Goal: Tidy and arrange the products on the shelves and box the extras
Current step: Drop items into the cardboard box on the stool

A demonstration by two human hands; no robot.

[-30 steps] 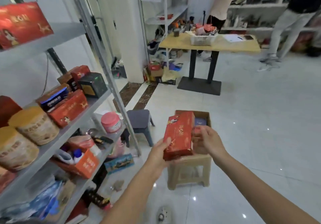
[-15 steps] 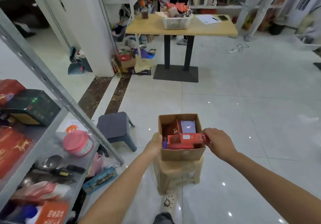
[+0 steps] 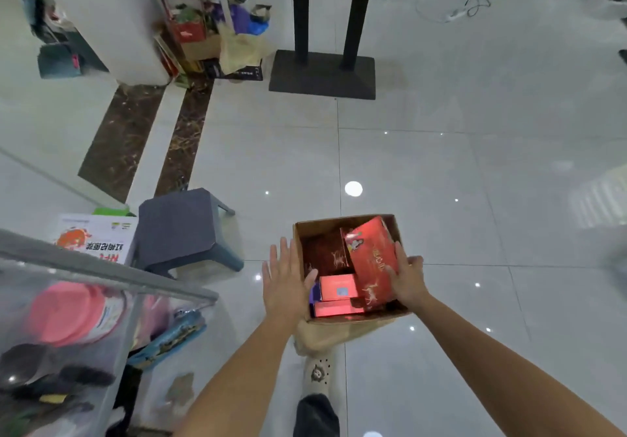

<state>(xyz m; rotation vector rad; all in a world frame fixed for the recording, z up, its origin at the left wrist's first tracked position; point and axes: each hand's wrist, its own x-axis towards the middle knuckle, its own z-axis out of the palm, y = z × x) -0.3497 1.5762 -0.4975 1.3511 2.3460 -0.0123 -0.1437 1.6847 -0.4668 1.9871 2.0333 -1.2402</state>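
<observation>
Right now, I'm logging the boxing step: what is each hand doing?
Left hand: open, fingers straight, at the left wall of the cardboard box.
Right hand: holding the tilted red box inside the cardboard box.

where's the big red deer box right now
In the head view the big red box lies tilted in the right half of the cardboard box, held by the right hand, with smaller red boxes just left of it.
</observation>
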